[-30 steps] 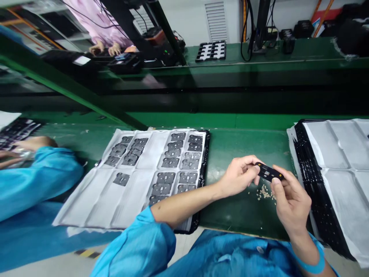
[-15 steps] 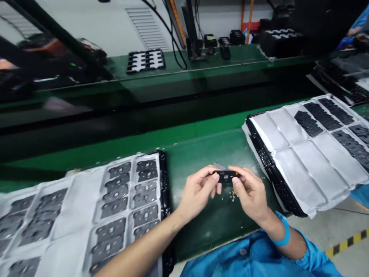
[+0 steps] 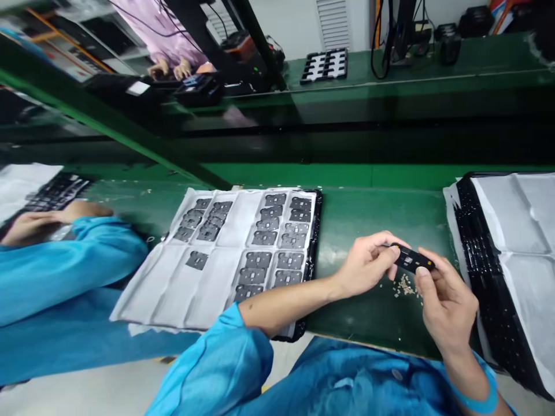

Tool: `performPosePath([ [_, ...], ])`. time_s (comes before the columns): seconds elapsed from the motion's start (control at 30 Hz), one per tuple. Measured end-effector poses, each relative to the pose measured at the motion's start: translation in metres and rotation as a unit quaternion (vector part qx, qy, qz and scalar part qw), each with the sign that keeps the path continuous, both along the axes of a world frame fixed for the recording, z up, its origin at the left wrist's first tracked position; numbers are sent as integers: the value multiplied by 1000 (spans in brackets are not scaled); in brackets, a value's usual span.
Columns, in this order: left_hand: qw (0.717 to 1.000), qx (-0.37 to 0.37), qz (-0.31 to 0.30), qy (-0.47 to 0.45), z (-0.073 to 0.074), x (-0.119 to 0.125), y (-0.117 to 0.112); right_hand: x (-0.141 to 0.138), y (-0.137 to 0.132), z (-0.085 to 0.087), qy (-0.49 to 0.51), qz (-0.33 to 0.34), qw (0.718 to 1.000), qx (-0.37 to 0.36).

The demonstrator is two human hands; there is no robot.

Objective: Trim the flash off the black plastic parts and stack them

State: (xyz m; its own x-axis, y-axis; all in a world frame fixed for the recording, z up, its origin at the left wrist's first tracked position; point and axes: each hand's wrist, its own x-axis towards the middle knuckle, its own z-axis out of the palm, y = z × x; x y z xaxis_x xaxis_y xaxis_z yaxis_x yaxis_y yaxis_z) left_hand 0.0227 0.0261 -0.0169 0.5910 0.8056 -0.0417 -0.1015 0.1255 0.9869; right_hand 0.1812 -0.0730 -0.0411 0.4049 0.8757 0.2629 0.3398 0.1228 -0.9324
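Note:
A small, flat black plastic plate [image 3: 413, 259] with yellow spots at its ends is held above the green bench, its right end tilted lower. My left hand [image 3: 369, 263] pinches the left end between thumb and fingers. On the other end, my right hand [image 3: 448, 303] grips with the thumb on the face and fingers behind. Beneath the hands lies a scatter of tiny pale pieces [image 3: 404, 286] on the bench. To the left, a white-lined tray [image 3: 208, 292] carries rows of similar dark plates [image 3: 258, 260].
At the right is another lined tray [image 3: 531, 231] on a black stack. A co-worker's blue sleeve [image 3: 99, 248] and hands are at the left edge. Across the bench, a person in pink [image 3: 177, 34] works behind a green post [image 3: 130, 136]. A slotted tray [image 3: 324, 65] rests on the back shelf.
The view has swung left, bringing the co-worker at the left and the person in pink into sight. Both hands keep hold of the black plate, which now slants down to the right.

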Motion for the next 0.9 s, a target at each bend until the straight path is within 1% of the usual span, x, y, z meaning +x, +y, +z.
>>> performPosePath([
  [0.27,999,8,-1,-37,2,1,1,2,0,-2,-4,6,1000,7],
  [0.5,1000,-18,-2,2,0,-2,-2,1,-1,-1,-4,13,1000,3],
  [0.73,999,-50,7,21,0,-4,0,2,0,-4,-27,46,998,44],
  [0.8,998,-64,17,21,1,-4,0,2,0,-1,-10,56,998,33],
  [0.9,997,-61,42,23,6,-6,-4,0,0,6,47,69,996,-11],
])
